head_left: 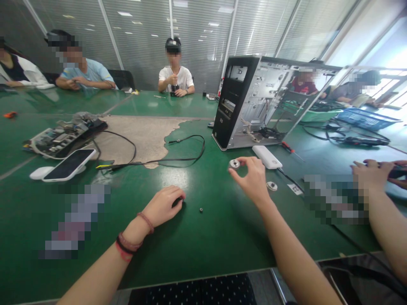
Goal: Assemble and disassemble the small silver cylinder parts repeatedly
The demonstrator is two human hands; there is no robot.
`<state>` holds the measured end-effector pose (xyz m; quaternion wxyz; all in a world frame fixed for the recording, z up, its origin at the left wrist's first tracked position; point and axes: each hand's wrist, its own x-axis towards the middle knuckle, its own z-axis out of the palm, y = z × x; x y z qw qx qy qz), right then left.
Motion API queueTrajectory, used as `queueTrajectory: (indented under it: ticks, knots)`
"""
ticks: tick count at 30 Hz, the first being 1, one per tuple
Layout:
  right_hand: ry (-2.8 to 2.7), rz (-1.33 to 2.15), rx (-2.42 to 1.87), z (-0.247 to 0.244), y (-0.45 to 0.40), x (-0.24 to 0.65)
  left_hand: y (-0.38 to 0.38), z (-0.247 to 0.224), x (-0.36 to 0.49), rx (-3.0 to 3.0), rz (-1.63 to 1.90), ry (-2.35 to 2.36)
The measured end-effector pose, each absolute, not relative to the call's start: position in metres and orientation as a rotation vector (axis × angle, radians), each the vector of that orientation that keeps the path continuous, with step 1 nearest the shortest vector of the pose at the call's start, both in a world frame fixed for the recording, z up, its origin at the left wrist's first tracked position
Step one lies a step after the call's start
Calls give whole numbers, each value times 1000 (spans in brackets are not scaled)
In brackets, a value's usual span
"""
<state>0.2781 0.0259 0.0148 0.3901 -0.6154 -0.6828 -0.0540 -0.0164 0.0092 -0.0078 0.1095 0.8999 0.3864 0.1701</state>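
Between thumb and forefinger, my right hand point(249, 176) pinches a small round silvery part with dark holes point(234, 164), lifted over the green table. A similar round part point(272, 186) lies on the table by my right wrist. My left hand point(167, 204), with bracelets on its wrist, rests on the table with curled fingers. Something dark shows in its grip, but I cannot make out what it is. A tiny dark round piece point(201, 210) lies on the table between both hands.
An open black computer case point(235, 101) stands ahead, near a white power bank point(267, 157) and a red screwdriver point(288, 147). Leftward are a phone point(69, 165), a black cable point(165, 161) and a circuit assembly point(66, 133). A neighbour's arm point(381, 212) reaches in at right; several people sit around.
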Motion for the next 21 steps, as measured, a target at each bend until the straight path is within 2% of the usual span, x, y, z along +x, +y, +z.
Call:
queueTrajectory:
  ticks: [4,11,18,21]
  knots:
    - [-1585,-339,-1912,11,37,326,9,-9,-16,2647,483,1142]
    - [-1557,-40,-2405,-4,40,371,9,-10,-16,2630,522,1119]
    - [-1473,67,-2555,-4,42,375,10,-8,-15,2630,493,1123]
    - [-1477,-92,-2477,0,41,364,9,-10,-14,2634,483,1129]
